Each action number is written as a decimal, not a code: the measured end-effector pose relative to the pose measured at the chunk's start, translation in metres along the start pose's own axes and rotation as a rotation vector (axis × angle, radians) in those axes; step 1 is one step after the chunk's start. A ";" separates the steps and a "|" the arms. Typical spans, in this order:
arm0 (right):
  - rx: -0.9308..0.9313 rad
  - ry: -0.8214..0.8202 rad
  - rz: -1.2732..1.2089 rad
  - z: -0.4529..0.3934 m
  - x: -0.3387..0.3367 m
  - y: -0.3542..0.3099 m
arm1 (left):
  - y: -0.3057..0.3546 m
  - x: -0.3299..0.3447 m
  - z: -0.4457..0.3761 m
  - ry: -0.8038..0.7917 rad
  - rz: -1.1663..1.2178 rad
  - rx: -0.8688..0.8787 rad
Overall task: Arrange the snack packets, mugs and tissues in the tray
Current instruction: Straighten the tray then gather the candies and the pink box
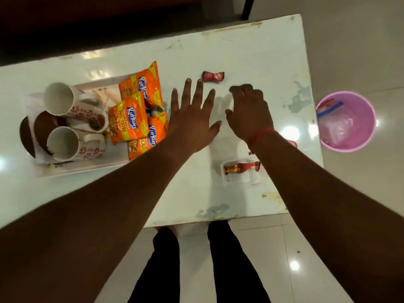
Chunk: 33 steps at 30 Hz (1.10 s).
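Head view showed a scuffed white bench (251, 51) on glossy floor tiles (349, 215), a pink bin (347, 147) beside it. Left hand (192, 119) lay spread, right hand (249, 112) loosely curled, both empty. Packets (129, 123) and mugs (63, 143) filled the tray (87, 168).

Dim warm light; glare spots dotted the table (251, 51) and floor (349, 248); edges at 12 o'clock fell dark; slight blur.

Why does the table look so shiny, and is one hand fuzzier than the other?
In the head view, lamps overhead leave bright glare spots on the glossy table and floor tiles; the right hand is smeared by motion blur, the left hand sharper; the wide lens bends the table's edges.
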State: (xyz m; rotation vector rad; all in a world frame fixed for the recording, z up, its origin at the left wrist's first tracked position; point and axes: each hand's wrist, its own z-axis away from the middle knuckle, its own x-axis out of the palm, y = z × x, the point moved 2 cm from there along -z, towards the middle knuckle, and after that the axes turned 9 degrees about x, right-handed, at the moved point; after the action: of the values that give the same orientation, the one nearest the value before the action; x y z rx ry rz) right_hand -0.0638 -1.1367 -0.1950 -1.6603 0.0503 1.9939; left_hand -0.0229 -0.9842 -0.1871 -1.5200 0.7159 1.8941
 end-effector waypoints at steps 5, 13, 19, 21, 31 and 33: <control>-0.107 0.000 0.132 -0.059 0.015 -0.032 | -0.016 0.005 -0.010 -0.039 -0.139 0.050; -0.235 0.169 0.253 -0.044 0.023 -0.018 | -0.012 0.010 -0.004 -0.058 -0.089 0.021; -0.031 0.210 0.047 0.018 -0.001 0.021 | 0.002 0.005 0.007 -0.083 -0.028 0.046; 0.030 0.196 -0.017 0.052 -0.012 0.026 | 0.009 0.005 0.014 -0.087 -0.007 0.050; 0.187 0.103 -0.093 0.167 -0.007 0.026 | 0.040 0.008 0.038 -0.129 0.029 0.136; 0.303 0.153 -0.178 0.167 -0.009 0.037 | 0.042 0.009 0.039 -0.123 0.029 0.148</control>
State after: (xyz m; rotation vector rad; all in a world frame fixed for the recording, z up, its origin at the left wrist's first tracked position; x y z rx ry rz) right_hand -0.2289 -1.1113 -0.1582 -1.5581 0.2404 1.6347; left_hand -0.0805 -0.9829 -0.1867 -1.2973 0.8072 1.8926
